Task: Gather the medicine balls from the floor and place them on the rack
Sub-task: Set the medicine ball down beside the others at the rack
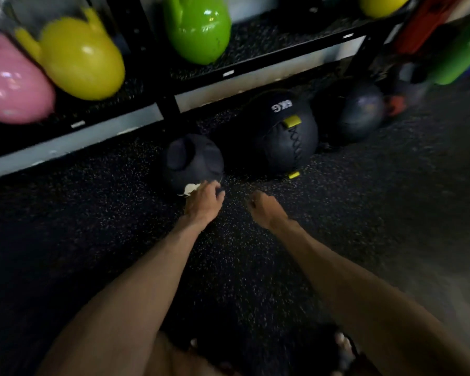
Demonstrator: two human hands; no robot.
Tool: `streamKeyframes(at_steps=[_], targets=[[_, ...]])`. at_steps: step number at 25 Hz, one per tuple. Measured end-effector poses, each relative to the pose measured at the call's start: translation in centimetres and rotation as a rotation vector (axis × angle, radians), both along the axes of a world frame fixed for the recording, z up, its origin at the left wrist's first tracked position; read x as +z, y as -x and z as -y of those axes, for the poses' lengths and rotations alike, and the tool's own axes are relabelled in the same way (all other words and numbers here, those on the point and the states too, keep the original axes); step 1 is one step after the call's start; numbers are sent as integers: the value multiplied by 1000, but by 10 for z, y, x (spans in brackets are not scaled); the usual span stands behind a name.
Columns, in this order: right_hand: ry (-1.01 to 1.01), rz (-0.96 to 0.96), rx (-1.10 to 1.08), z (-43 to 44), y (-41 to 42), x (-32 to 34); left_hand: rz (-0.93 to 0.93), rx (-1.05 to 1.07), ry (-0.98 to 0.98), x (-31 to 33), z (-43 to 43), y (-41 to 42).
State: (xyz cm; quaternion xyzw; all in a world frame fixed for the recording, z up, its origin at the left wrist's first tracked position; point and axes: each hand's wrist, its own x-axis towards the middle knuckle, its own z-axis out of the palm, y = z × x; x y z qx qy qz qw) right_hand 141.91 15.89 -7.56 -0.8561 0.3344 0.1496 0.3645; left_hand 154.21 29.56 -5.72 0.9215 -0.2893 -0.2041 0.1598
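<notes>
Head view shows what, exactly? — Trainee

Three balls sit on the speckled black rubber floor [65,226], across the middle of the frame, below the black metal rack [255,44]. At centre is a small dark rubber ball with moulded grip hollows [193,158]. Just right of it is a big black stitched leather ball with yellow tabs [288,134], and further right a smooth dark purple-grey ball [361,112]. None is on the rack yet. — Coach

And the hands? — Trainee

The left hand [204,202] is at the small ball's near lower edge, fingers bent toward it beside a white scrap [191,189]. Blur hides whether it has a hold. The right hand [263,210] is just right of it over bare floor, fingers curled in, holding nothing. — Coach

How would you lift it well? — Trainee

I'd uncurl the right hand, bring it to the ball's other side and use the hollows, so both palms share the load. Then I'd aim for the bare shelf between the glossy yellow kettlebell [82,61] and the glossy green kettlebell [198,31] in the upper frame, seating the ball well back from the lip so it cannot roll off. — Coach
</notes>
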Motion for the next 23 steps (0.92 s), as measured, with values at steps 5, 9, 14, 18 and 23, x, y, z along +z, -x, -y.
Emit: streamKeyframes(at_steps=[5,9,14,18,23], targets=[[-24,-95,-57,-25,113,194,-299,-256,-214,181,-17,81],[-36,-132,-265,-66,197,302,-324,-496,-298,275,-21,130],[-43,-146,-556,-127,290,376,-250,-926,-319,351,-8,208],[-92,-116,-858,-191,381,409,-203,-1257,-359,383,-5,294],[-77,-136,-1231,-289,502,423,-72,-1642,-385,399,-31,442]])
